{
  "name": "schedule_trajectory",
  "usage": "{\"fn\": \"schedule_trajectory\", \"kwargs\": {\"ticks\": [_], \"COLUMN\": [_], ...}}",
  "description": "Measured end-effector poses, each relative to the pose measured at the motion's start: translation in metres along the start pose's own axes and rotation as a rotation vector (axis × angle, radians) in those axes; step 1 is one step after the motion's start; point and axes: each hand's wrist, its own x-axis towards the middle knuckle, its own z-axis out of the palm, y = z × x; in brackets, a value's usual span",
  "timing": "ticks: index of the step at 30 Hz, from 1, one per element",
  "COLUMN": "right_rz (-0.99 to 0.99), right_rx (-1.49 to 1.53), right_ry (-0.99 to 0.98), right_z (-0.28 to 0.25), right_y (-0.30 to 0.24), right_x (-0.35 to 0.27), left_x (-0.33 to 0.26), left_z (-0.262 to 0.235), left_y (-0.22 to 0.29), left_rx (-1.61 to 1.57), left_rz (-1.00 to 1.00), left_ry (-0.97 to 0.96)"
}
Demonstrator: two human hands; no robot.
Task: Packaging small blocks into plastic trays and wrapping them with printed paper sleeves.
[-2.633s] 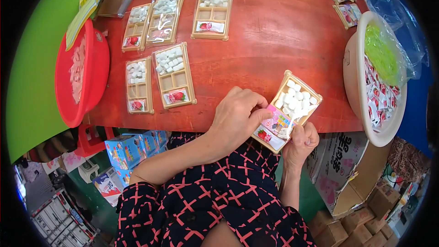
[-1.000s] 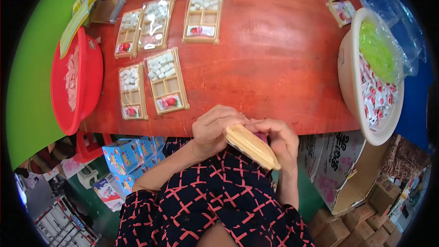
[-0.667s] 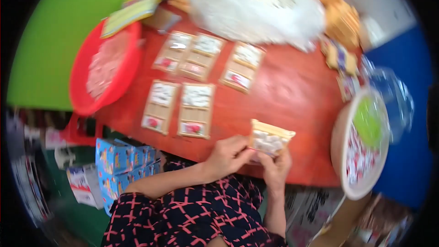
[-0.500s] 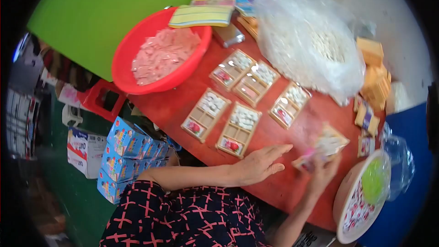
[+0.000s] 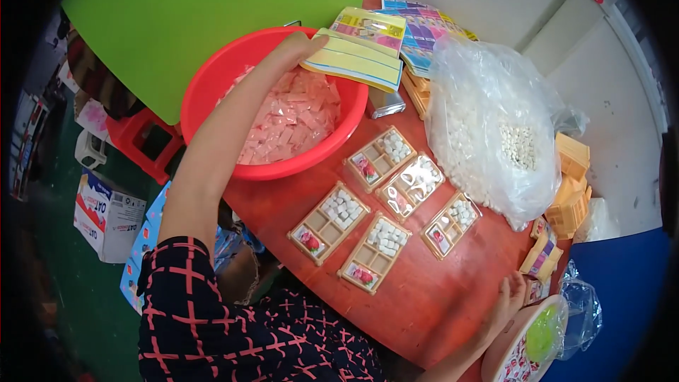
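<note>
My left arm reaches across the red basin (image 5: 185, 110), and my left hand (image 5: 304, 46) pinches the left edge of a yellow printed sheet (image 5: 357, 62) lying over its rim. Its thumb is hidden. At the right, my right hand (image 5: 506, 304) has its fingers loosely stretched beside a small filled tray (image 5: 537, 288), with nothing seen in them. Several tan compartment trays lie mid-table, such as one tray (image 5: 329, 223) with white cubes and a red-pictured packet. Another tray (image 5: 412, 185) has shiny clear film and a pink packet.
Pink packets (image 5: 290, 124) fill the basin. A big clear bag (image 5: 488, 141) of white pieces stands at the back right, beside stacked orange trays (image 5: 569, 184). A whitish tub (image 5: 495, 354) of small packets is at the right edge. A red stool (image 5: 145, 145) and a carton (image 5: 109, 219) stand left.
My left hand has moved from the table's front to the yellow sheet at the back. My right hand has let go of the tray it held and shifted to the right side.
</note>
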Motion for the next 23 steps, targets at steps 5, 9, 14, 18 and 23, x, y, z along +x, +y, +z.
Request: {"fn": "schedule_trajectory", "kwargs": {"ticks": [5,9,14,18,23], "right_rz": [-0.076,-0.342,-1.099,-1.317,-0.962], "right_rx": [-0.006,0.030,0.070,-0.034,0.022], "right_ry": [-0.253,-0.422,-0.604,-0.708,-0.934], "right_z": [0.063,0.154,0.282,0.349,0.360], "right_y": [-0.076,-0.168,-0.269,-0.303,-0.309], "right_x": [-0.006,0.012,0.032,0.041,0.035], "left_x": [0.021,-0.031,-0.114,-0.161,-0.188], "left_z": [0.012,-0.035,-0.077,-0.111,-0.140], "left_y": [0.001,0.021,0.027,0.021,-0.007], "left_rx": [-0.444,-0.335,0.067,0.318,0.447], "left_rz": [0.514,0.859,1.100,1.332,1.280], "left_ry": [0.029,0.081,0.161,0.355,0.342]}}
